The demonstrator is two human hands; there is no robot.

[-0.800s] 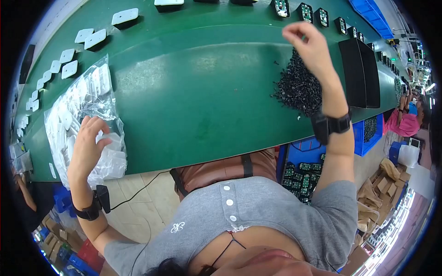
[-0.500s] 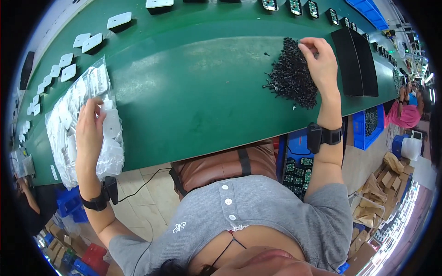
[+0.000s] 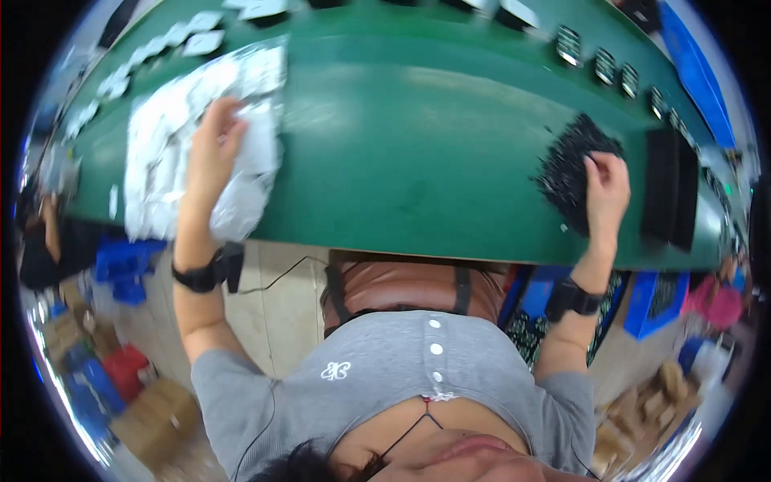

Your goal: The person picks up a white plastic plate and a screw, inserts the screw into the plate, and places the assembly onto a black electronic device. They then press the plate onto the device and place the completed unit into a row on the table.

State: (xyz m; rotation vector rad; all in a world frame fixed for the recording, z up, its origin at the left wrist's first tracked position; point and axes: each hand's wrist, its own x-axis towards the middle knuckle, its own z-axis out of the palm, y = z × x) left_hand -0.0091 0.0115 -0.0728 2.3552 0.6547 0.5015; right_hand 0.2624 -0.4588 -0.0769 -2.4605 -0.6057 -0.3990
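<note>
My left hand (image 3: 215,153) hovers on or just above a clear plastic bag (image 3: 269,72) full of flat white plastic pieces (image 3: 259,145). Its fingers are loosely bent, with a gap to the thumb, and nothing shows between them. At the right, my right hand (image 3: 608,189) is at the edge of a heap of small black parts (image 3: 569,173), too small and blurred to name. Thumb and fingertips come together in a pinch there; whatever they hold is hidden. A black wristband device sits on each forearm.
A black open box (image 3: 671,189) stands right of the heap. Along the far side run white-topped cases (image 3: 205,42) and black cases with green circuit boards (image 3: 606,66). Blue bins (image 3: 658,304) are below the table's front edge (image 3: 401,255). Another person (image 3: 48,233) is at the far left.
The whole view has shifted, so the table and its things sit differently in it. My right hand has moved from the heap's far side to its nearer right part. My left hand stays over the bag.
</note>
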